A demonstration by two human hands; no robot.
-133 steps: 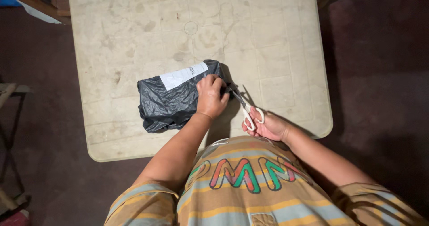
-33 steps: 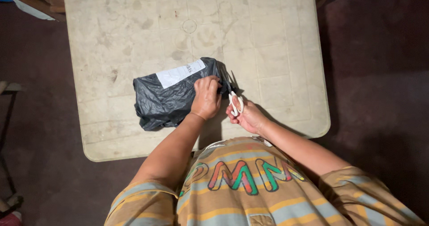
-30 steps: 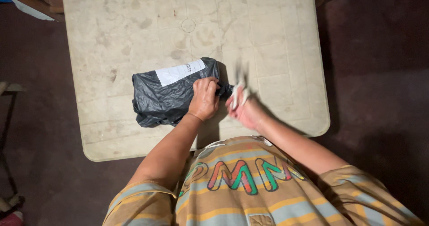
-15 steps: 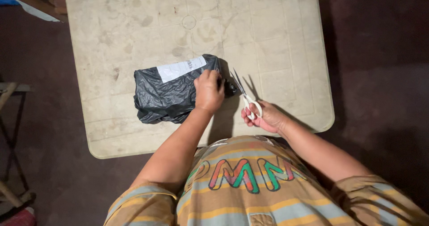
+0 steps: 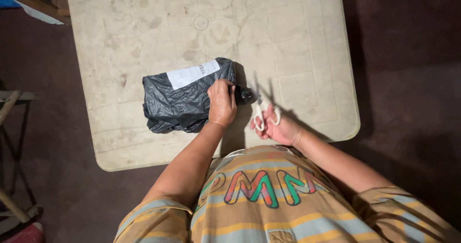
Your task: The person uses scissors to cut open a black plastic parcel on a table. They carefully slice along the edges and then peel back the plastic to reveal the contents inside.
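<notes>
Roughly, parcel (image 5: 185, 98): crinkled black plastic with a white label, long axis running left-right across the stained table (image 5: 297, 46).
Left hand (image 5: 222, 103): pinching the parcel's right end.
Right hand (image 5: 277, 126): right of parcel, fingers through white-handled scissors (image 5: 261, 109), blades blurred, pointing away.

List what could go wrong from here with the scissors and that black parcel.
1. The left hand pinches the black parcel at the end nearest the scissors, so a cut there might nick the fingers.
2. The wrap is crumpled tight over the contents, so the blades might slice whatever is inside.
3. The scissors look motion-blurred in the right hand, so the aim may be loose.
</notes>
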